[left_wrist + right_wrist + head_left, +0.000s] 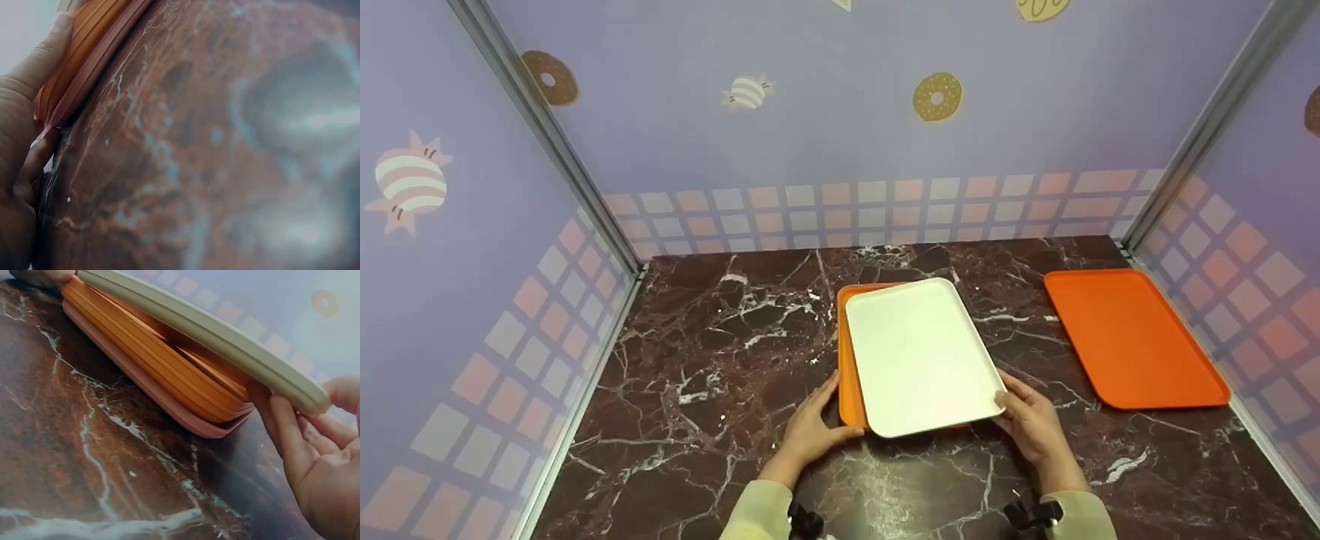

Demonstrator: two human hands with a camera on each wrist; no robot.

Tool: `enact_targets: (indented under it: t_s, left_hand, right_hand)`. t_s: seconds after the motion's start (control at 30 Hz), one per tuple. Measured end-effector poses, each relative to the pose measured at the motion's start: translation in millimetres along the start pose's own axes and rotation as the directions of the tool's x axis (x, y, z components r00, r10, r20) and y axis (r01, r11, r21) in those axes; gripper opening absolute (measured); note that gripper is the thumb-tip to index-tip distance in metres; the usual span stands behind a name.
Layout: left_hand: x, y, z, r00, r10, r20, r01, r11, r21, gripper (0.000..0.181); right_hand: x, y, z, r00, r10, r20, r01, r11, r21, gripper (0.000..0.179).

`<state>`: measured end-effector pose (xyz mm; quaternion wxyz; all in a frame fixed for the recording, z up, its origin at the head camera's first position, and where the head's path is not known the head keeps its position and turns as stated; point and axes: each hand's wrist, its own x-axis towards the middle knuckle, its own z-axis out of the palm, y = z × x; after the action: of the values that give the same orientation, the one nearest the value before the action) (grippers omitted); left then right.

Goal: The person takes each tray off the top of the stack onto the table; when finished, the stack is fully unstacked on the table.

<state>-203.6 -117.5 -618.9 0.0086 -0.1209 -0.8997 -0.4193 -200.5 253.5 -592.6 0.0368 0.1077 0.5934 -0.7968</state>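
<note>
While the right hand [1031, 424] pinches the near right corner of a white, rectangular, round-cornered tray, plastic in appearance [926, 356], the left hand [810, 431] is spread around the near left corner of a stack of matching orange trays [851, 397], thumb along the near edge, fingers at the left side. The white tray lies askew over the stack; its right side is raised, and the gap narrows toward the left hand. A pinkish tray rim [129, 379] shows lowest. A separate bright orange rectangular tray [1136, 337] lies flat to the right, near the side wall. All rest on a dark, white-veined, marble-patterned tabletop [645, 480]. The lilac rear panel [825, 142] bears doughnut, sweet and pink-and-white square prints.
</note>
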Motion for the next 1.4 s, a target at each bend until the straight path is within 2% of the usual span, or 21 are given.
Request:
enact_targets:
  t_s: [0.2,0.4,0.6,0.93,1.07,1.27,1.4]
  left_hand:
    - [0.4,-0.2,-0.1,1.0,-0.01,0.004,0.01,1.0,-0.002,0.109]
    - [-0.2,0.0,-0.5,1.0,-0.004,-0.002,0.004,1.0,0.009,0.107]
    - [0.7,-0.7,0.6,1.0,0.004,-0.008,-0.004,1.0,-0.003,0.107]
    - [0.7,0.7,0.5,1.0,-0.01,0.006,0.01,1.0,-0.004,0.106]
    - [0.5,0.4,0.8,1.0,-0.013,0.009,0.013,1.0,0.008,0.106]
    - [-0.8,0.1,0.9,1.0,-0.01,0.011,0.01,1.0,0.016,0.107]
    - [-0.2,0.3,0.7,1.0,-0.012,0.017,0.012,1.0,0.018,0.106]
  right_hand:
    - [-3.4,2.8,-6.2,1.0,-0.026,0.01,0.026,0.998,0.057,0.05]
    - [-4.7,-1.6,-23.3,0.991,-0.103,0.086,0.091,0.987,0.13,0.038]
    - [-2.1,-12.7,-43.7,0.978,-0.171,0.117,0.147,0.971,0.19,0.043]
    - [-0.5,-33.8,-83.0,0.966,-0.215,0.141,0.169,0.944,0.283,0.046]
    - [-0.8,-42.3,-99.7,0.969,-0.21,0.13,0.166,0.943,0.288,0.045]
    - [1.0,-51.2,-123.1,0.96,-0.223,0.168,0.16,0.933,0.323,0.048]
    - [2.4,-55.8,-136.0,0.962,-0.216,0.168,0.159,0.94,0.301,0.048]
